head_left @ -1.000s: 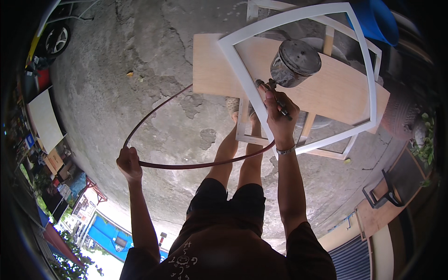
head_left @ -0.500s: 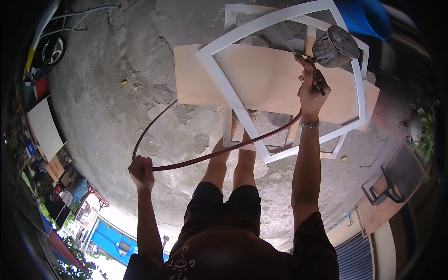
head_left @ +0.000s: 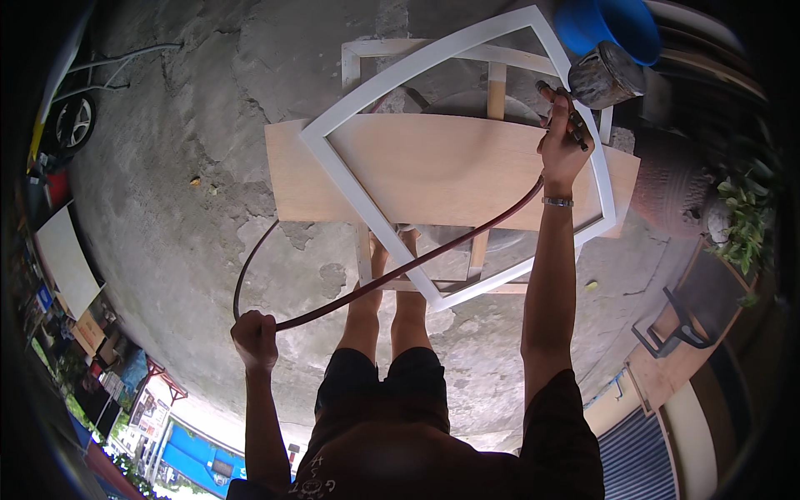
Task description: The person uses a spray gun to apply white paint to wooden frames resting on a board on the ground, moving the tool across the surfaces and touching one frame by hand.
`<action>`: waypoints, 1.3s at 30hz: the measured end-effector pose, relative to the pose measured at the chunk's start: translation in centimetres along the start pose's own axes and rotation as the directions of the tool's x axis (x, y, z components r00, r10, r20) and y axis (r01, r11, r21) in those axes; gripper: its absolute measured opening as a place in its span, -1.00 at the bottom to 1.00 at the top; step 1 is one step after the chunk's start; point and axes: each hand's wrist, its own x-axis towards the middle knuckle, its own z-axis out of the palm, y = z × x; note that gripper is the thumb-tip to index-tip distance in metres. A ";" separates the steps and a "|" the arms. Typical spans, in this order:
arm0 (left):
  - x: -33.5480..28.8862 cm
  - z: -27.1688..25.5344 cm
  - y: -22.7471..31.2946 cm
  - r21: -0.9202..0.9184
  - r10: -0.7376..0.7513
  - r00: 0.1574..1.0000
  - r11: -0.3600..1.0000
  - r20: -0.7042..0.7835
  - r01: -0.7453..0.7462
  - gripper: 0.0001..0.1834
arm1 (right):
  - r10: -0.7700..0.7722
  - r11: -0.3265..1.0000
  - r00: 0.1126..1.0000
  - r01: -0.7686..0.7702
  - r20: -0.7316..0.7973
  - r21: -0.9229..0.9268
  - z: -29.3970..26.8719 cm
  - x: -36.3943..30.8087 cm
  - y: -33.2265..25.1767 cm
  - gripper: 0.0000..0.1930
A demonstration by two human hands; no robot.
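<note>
Spray gun (head_left: 603,78), clenched in right grip (head_left: 565,154), had crossed to two o'clock, near the right bar of the white frame (head_left: 377,221) (work seemingly shifted there). Frame: one o'clock. Left grip (head_left: 255,340) clutched hose (head_left: 417,263), eight o'clock.

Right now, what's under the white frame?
Under the white frame: a plywood board, a second frame with a tan slat, and part of a rounded grey object. Whatever the board covers can't be seen.

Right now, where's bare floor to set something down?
Widest: concrete floor between the wheel and the wooden board, bar small scraps. Smaller: right of the right forearm. Crowded: upper right, where spray gun, white frame and blue tub bunch near the right hand.
</note>
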 end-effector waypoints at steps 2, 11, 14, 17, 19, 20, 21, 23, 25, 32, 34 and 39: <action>-0.1 0.5 1.0 -0.013 -0.013 1.000 1.000 0.016 0.014 -0.55 | -0.060 0.998 0.998 0.059 -0.020 -0.039 -0.7 1.7 0.5 -0.60; 0.1 2.2 3.4 -0.055 -0.024 1.000 0.998 0.016 0.025 -0.64 | 0.053 0.983 0.985 -0.080 -0.164 -0.163 -2.7 5.3 -1.4 -0.64; 0.2 1.9 2.7 -0.033 -0.017 1.000 0.999 -0.001 0.017 -0.62 | 0.135 0.986 0.986 -0.143 -0.100 -0.085 -2.7 4.2 -2.1 -0.65; 0.1 1.3 1.7 -0.034 -0.016 0.999 0.999 -0.033 0.015 -0.55 | 0.162 0.984 0.987 -0.162 0.001 0.070 -2.3 2.0 -1.8 -0.64; 0.0 1.0 0.6 -0.063 -0.017 0.998 0.998 -0.066 0.013 -0.53 | 0.230 0.958 0.967 -0.245 0.110 0.148 -2.1 0.5 -3.3 -0.63; 0.2 0.9 0.6 -0.068 -0.031 0.997 0.997 -0.069 0.027 -0.50 | 0.218 0.957 0.966 -0.240 0.138 0.164 -1.9 0.2 -4.0 -0.61; 0.3 0.9 0.6 -0.068 -0.024 0.998 0.997 -0.064 0.020 -0.50 | 0.211 0.965 0.967 -0.229 0.145 0.124 -1.9 0.4 -3.8 -0.62; 0.7 0.9 1.0 -0.068 -0.011 0.998 0.998 -0.055 0.007 -0.51 | 0.198 0.977 0.967 -0.207 0.159 0.044 -1.9 1.1 -2.8 -0.64; 1.2 1.0 1.9 -0.029 0.032 0.999 0.999 -0.016 -0.032 -0.56 | 0.140 0.990 0.986 -0.137 0.090 -0.033 -2.0 2.7 -1.9 -0.63; 1.3 3.3 4.6 -0.096 -0.030 0.999 0.995 0.045 0.034 -0.65 | 0.027 0.976 0.984 -0.063 -0.175 -0.207 -2.2 7.2 -0.2 -0.62; 1.3 3.5 4.6 -0.105 -0.037 0.998 0.994 0.045 0.042 -0.66 | 0.029 0.976 0.978 -0.072 -0.205 -0.206 -2.0 7.0 -0.2 -0.61; 0.9 2.4 2.0 -0.102 -0.042 0.999 0.994 -0.010 0.041 -0.63 | 0.123 0.985 0.989 -0.132 -0.080 -0.115 -1.5 3.9 -0.9 -0.59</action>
